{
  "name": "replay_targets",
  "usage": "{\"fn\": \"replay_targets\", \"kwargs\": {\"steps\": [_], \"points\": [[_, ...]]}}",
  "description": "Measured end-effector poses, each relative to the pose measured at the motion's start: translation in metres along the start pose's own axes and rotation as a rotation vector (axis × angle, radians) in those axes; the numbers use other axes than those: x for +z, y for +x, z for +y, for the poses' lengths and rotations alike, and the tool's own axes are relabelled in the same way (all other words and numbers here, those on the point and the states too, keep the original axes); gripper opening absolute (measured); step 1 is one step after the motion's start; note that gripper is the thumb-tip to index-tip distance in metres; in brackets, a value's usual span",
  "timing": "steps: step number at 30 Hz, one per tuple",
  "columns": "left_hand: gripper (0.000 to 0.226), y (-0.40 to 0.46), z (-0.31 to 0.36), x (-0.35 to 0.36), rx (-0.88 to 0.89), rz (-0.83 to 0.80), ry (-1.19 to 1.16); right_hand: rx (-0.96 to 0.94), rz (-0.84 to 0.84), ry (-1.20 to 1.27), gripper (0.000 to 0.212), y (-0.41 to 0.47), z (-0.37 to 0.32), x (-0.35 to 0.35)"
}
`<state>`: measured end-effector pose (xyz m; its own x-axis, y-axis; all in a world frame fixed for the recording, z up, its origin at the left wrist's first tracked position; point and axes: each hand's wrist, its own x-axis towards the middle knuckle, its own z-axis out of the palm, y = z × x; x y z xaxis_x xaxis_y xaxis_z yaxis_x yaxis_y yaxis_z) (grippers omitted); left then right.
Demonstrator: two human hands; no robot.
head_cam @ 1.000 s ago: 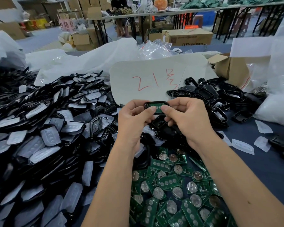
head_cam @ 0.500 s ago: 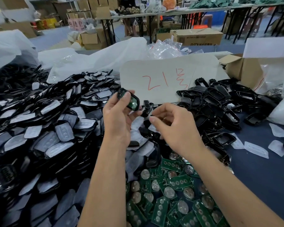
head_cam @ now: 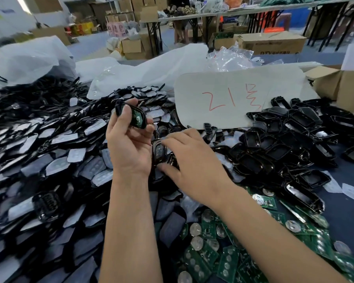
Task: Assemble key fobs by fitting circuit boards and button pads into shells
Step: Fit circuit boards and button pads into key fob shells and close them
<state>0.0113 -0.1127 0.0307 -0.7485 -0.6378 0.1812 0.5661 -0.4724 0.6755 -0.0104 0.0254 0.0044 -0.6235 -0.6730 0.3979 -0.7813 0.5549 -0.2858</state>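
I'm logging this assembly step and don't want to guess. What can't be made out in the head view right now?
- Whether the board sits fully in the shell: the left hand covers its near edge.
- What the right hand grasps beyond a dark fob part: its fingers hide it.
- Print on the circuit boards: blurred.
- The pile of pads: cut off at the left edge.

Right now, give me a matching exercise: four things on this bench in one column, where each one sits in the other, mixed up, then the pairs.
Things:
1. shell with board
2. circuit boards
3. empty shells
4. red-marked card

Places:
A. heaped at the right, below the card
B. in the left hand, raised
C. propped at the back, centre
D. piled nearest the person, under the right forearm

Pairs: 1-B, 2-D, 3-A, 4-C
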Motion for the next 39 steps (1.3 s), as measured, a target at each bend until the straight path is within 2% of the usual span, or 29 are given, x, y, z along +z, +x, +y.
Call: {"fn": "replay_targets", "kwargs": {"steps": [2, 5, 11, 13, 18, 23, 29, 34, 39], "points": [[0.016, 0.0, 0.0, 0.0, -0.001, 0.007, -0.006, 0.013, -0.047, -0.006, 0.06, 0.006, -0.006, 0.002], [0.015, 0.001, -0.001, -0.001, -0.005, 0.017, -0.001, 0.036, -0.075, -0.013, 0.064, 0.012, -0.013, 0.007], [0.015, 0.002, -0.002, -0.001, -0.027, 0.025, 0.005, 0.098, -0.061, 0.049, 0.04, 0.014, -0.02, 0.011], [0.015, 0.001, -0.003, 0.0, -0.03, 0.025, 0.021, 0.092, -0.044, 0.082, 0.041, 0.012, -0.018, 0.013], [0.015, -0.001, 0.001, 0.006, 0.015, 0.008, 0.226, -0.003, 0.012, 0.097, 0.054, 0.005, -0.017, 0.015], [0.013, 0.006, 0.045, -0.011, 0.167, 0.148, 0.113, -0.178, 0.207, 0.177, 0.036, 0.001, -0.023, 0.019], [0.013, 0.002, 0.067, -0.021, 0.199, 0.108, -0.04, -0.342, 0.13, 0.166, 0.03, 0.008, -0.047, 0.023], [0.014, 0.001, 0.061, -0.02, 0.176, 0.13, -0.032, -0.331, 0.191, 0.155, 0.008, 0.003, -0.052, 0.025], [0.014, 0.004, 0.056, -0.017, 0.177, 0.063, 0.006, -0.363, 0.228, 0.097, 0.012, 0.003, -0.046, 0.015]]}}
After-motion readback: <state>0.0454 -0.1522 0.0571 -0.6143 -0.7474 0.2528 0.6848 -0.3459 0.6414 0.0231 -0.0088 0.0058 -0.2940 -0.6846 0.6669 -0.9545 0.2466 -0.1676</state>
